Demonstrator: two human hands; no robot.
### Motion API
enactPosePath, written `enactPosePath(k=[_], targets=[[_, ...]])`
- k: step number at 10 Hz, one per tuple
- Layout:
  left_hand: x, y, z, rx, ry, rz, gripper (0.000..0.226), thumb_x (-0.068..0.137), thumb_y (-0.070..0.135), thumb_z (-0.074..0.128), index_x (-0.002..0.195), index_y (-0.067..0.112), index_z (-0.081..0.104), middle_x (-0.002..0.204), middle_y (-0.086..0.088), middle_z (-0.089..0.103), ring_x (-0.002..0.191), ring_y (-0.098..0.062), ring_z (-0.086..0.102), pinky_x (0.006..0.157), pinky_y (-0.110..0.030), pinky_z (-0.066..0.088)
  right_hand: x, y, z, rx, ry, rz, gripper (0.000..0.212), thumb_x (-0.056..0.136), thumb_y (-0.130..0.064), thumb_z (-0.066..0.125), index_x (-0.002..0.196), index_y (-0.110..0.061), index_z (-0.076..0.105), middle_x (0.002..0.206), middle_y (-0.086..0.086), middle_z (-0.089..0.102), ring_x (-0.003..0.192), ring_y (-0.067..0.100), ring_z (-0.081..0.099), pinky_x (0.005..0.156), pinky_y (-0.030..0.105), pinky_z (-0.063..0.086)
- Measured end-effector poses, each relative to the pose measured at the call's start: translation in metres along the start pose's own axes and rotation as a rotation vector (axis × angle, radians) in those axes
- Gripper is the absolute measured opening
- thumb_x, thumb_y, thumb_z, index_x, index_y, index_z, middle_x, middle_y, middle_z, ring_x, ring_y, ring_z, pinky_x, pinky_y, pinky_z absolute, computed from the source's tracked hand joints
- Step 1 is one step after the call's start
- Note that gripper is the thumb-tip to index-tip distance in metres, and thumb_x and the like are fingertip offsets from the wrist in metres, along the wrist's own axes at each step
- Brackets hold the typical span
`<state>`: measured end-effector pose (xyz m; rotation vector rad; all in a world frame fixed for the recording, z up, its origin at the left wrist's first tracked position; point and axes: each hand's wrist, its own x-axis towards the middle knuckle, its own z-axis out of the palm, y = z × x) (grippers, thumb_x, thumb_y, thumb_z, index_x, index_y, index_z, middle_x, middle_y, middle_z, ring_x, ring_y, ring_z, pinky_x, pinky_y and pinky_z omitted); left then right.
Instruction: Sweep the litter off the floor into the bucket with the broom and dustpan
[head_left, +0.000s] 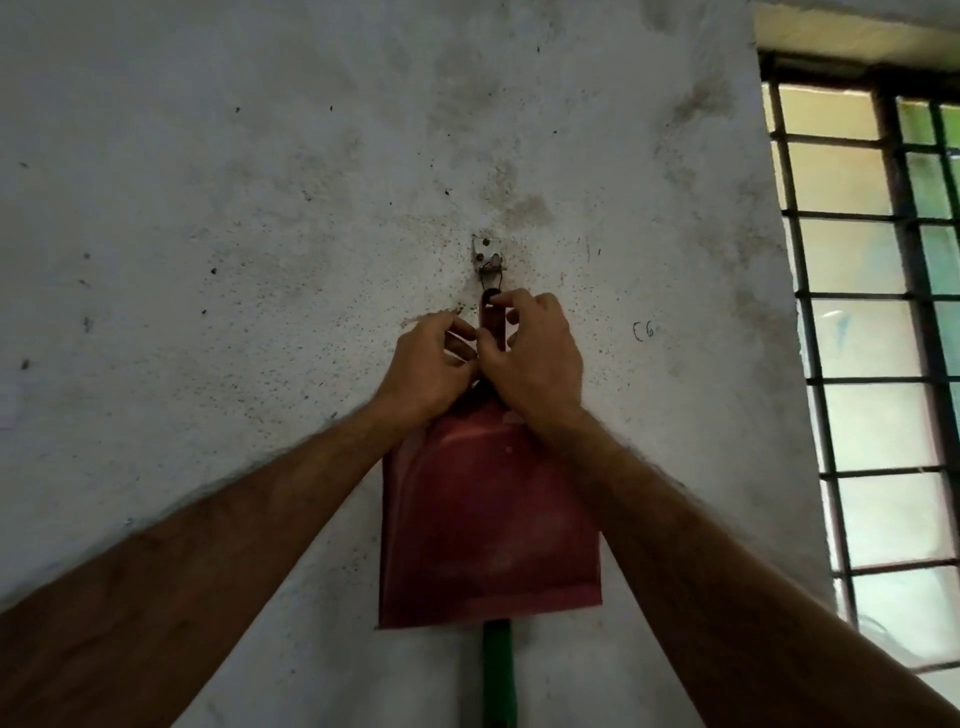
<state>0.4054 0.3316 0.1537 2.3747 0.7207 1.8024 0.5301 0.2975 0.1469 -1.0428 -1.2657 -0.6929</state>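
Observation:
A red dustpan (488, 519) hangs flat against a stained white wall, handle upward, just below a small metal hook (488, 260). My right hand (535, 358) pinches the top of the dustpan's handle right under the hook. My left hand (431, 369) grips the same handle from the left, fingers curled round it. A green stick (498, 675), which may be the broom's handle, pokes out below the pan and runs down out of view. No floor, litter or bucket is in view.
The wall (260, 208) fills most of the view. On the right stands a window with dark metal bars (883, 312), with light coming through it.

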Motion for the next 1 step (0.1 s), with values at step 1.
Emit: enactPosePath(k=[1], targets=[[-0.0150, 0.0104, -0.0144, 0.155, -0.036, 0.067, 0.035, 0.085, 0.024, 0.071, 0.116, 0.015, 0.059, 0.105, -0.002, 0.066, 0.085, -0.010, 0.067, 0.075, -0.029, 0.060, -0.0127, -0.0072, -0.0167, -0.053, -0.042, -0.002, 0.039, 0.085, -0.045, 0.066, 0.119, -0.027, 0.057, 0.112, -0.003, 0.053, 0.088, 0.012, 0.060, 0.070, 0.029, 0.054]])
